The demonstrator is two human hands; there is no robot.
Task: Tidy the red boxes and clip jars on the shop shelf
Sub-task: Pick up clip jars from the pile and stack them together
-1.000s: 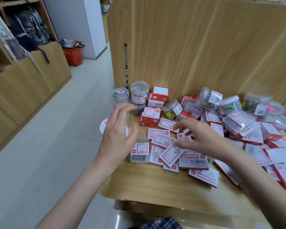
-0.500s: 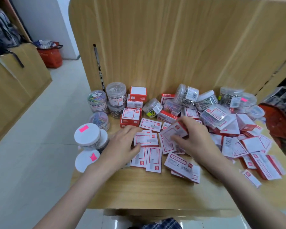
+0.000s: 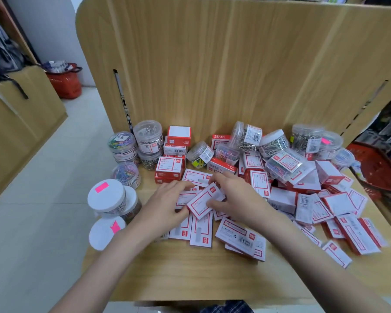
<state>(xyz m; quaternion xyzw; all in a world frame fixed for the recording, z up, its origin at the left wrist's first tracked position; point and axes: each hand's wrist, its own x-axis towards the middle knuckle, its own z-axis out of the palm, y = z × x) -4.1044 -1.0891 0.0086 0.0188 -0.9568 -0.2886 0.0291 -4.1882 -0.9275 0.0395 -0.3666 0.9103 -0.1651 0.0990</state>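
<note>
While both hands work at the middle of the wooden shelf (image 3: 190, 274), the right hand (image 3: 237, 199) pinches a small red-and-white box (image 3: 204, 203) between thumb and fingers, and the left hand (image 3: 165, 206) rests beside it with fingers bent onto the flat boxes underneath; whether it grips one I cannot tell. Loose red boxes (image 3: 339, 213) sprawl to the right, and clip jars (image 3: 248, 137) lie tipped against the back panel (image 3: 235, 71). At the left edge, white-lidded jars (image 3: 106, 197) stand stacked, one overhanging the rim. I judge that a careless sweep of the left forearm could knock them to the floor, and tugging boxes from the pile could slide others off the front.
</note>
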